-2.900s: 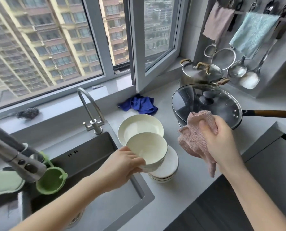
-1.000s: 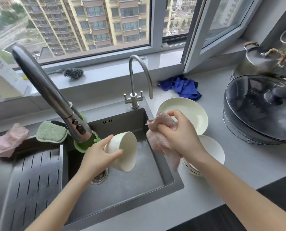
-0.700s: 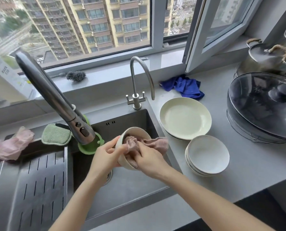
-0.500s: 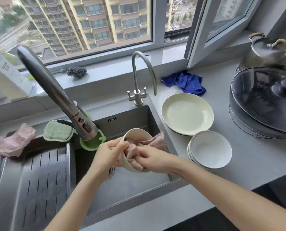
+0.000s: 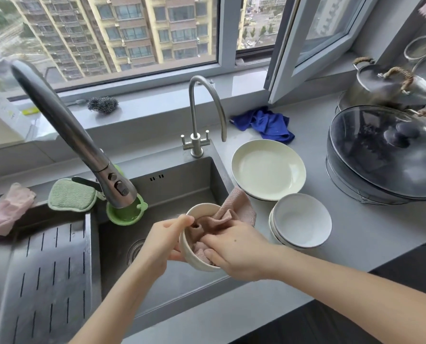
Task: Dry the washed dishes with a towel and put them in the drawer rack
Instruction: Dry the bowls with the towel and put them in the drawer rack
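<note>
Over the sink (image 5: 172,192), the left hand (image 5: 157,247) grips the bowl (image 5: 191,259); the right hand (image 5: 236,254) presses the towel (image 5: 234,207) inside, fingertips hidden.

- Bright, even daylight enters through the window (image 5: 132,33) along the top.
- Shadows are soft, as under the stacked bowls (image 5: 301,219); the sink (image 5: 182,187) basin at centre is darkest.
- Pale glare lies on the glass lid (image 5: 381,165) at right and the tap (image 5: 65,125) at left.
- Wide-angle distortion bends lines at the edges; detail is slightly soft.
</note>
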Motion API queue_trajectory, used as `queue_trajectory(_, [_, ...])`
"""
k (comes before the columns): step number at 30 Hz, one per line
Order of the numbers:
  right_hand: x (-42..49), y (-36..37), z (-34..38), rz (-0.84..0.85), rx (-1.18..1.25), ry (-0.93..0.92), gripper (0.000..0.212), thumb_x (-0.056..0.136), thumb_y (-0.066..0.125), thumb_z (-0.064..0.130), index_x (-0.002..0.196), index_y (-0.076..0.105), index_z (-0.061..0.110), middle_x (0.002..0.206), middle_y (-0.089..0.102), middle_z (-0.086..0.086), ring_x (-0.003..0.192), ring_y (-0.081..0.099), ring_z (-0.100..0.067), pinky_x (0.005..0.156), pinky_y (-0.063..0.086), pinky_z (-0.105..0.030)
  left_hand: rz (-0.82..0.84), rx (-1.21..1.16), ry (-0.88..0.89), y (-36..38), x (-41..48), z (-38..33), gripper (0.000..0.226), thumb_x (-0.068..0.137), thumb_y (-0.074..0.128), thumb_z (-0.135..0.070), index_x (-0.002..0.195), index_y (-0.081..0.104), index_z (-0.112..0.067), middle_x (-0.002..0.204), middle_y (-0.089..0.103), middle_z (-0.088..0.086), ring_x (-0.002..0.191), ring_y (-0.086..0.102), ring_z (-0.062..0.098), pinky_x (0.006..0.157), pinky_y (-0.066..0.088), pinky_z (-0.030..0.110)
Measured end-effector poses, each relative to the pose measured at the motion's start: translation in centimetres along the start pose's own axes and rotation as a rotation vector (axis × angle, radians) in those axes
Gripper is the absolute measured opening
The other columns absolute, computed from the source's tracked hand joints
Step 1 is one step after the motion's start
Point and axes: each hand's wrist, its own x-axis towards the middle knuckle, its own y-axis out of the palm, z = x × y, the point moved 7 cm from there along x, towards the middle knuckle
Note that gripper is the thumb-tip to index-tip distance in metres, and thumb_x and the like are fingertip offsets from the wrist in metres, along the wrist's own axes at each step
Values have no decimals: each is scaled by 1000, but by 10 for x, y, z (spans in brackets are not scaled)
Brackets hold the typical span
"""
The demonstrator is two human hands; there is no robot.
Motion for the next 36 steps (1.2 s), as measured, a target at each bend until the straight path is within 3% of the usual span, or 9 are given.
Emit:
queue_trajectory(3, [-8,-24,-4,-220,103,97,41,85,36,48,79,69,25,79,69,7,88,57,-19,88,28,-37,35,-32,-13,7,-2,2,26,89,53,-20,96,69,0,92,71,26,75,67,36,66,58,44])
queue_trajectory(6, [-19,-47,-17,-539,-41,294,48,67,59,63,106,66,34,114,64,-1,107,52,-26,94,30,-47,62,-34,57,12,-8,-9,31,79,59,-27,92,70,-1,94,67,32,82,67,46,67,58,47])
queue_trajectory(8, [-21,-47,-30,-462,52,519,96,59,56,76,143,27,42,148,35,-12,134,31,-31,110,16,-53,81,1,108,19,-14,-16,25,80,59,-25,87,73,-6,87,71,24,78,68,41,62,58,41])
queue_trajectory(11, [-20,-28,-44,-247,384,758,118,60,64,74,144,-15,48,155,16,-5,137,31,-25,107,30,-40,42,-20,141,25,-21,-21,24,88,54,-12,75,75,-14,72,72,9,64,67,21,53,54,31])
queue_trajectory(18, [-31,-27,-66,-542,652,1035,72,77,69,50,137,35,33,114,62,2,107,58,-23,82,41,-31,-19,67,330,38,-31,-42,34,65,56,-34,94,75,-36,78,71,12,72,61,15,68,56,44])
queue_trajectory(25, [-29,64,-62,-577,1777,1451,27,56,76,22,73,54,20,68,57,2,52,54,-16,52,43,-21,-185,268,407,45,-31,-51,65,55,54,-50,116,67,-34,100,72,-10,96,64,7,88,50,29])
queue_trajectory(28, [-44,38,-81,-637,1366,1430,26,68,74,15,89,58,16,88,64,-1,83,61,-22,70,49,-27,36,308,369,46,-20,-47,60,56,52,-46,115,63,-38,91,70,-1,83,62,16,79,53,30])
queue_trajectory(32, [-35,-43,-76,-567,702,992,33,78,66,14,109,54,13,97,64,-2,92,57,-25,77,42,-30,486,327,186,48,-6,-61,43,66,52,-30,105,65,-42,99,71,4,88,68,22,71,56,36])
queue_trajectory(36, [-4,-84,-64,-546,400,661,38,83,64,19,116,48,11,89,67,-13,87,60,-35,71,43,-37,333,307,456,45,5,-78,51,57,47,-25,102,70,-36,96,71,9,82,63,20,71,49,34])
